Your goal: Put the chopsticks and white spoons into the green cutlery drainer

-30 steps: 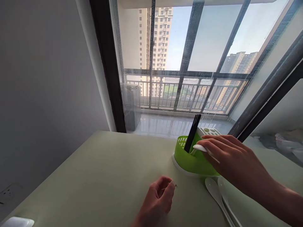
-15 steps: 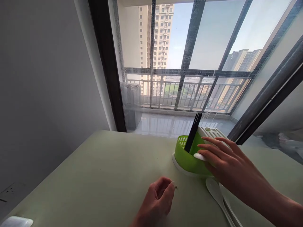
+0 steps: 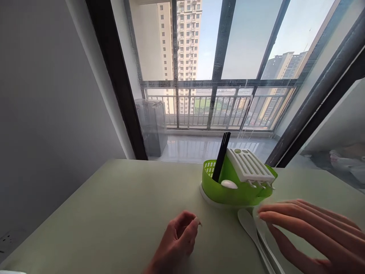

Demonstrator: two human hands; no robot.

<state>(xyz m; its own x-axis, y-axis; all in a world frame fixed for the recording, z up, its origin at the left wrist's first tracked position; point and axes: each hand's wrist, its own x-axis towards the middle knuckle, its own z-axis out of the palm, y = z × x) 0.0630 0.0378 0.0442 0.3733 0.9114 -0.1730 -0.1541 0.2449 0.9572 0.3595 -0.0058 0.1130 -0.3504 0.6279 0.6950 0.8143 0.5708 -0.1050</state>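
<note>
- Right hand (image 3: 310, 232): nearest the camera, palm down, fingers (image 3: 281, 213) extended and spread, gripping nothing. The fingertips hover over the bowl end of the white spoons (image 3: 252, 232); whether they touch the spoons cannot be told.
- Left hand (image 3: 178, 243): low centre, resting on the table (image 3: 114, 213), fingers curled loosely inward toward the palm, thumb against the forefinger. No object is visible inside the curl; a grasp cannot be confirmed.
- White spoons: two, lying flat on the table side by side, directly below the right fingertips. The handles run toward the camera under the right hand; the bowls point toward the holder.
- Green utensil holder (image 3: 228, 194): on the table just beyond the right fingertips and beyond and to the right of the left fingers, apart from both hands. It sits on a white base.
- White spoon bowl (image 3: 229, 184): inside the holder's front compartment, rounded end up.
- Black chopsticks (image 3: 221, 156): standing in the holder, left of the spoon bowl, tilted to the right at the top.
- White slotted rack (image 3: 249, 165): on the holder's right part, sloped down toward the right fingertips.
- Window (image 3: 228, 57): beyond the table edge, well beyond all fingers, with a balcony railing (image 3: 199, 106) and tall buildings behind it.
</note>
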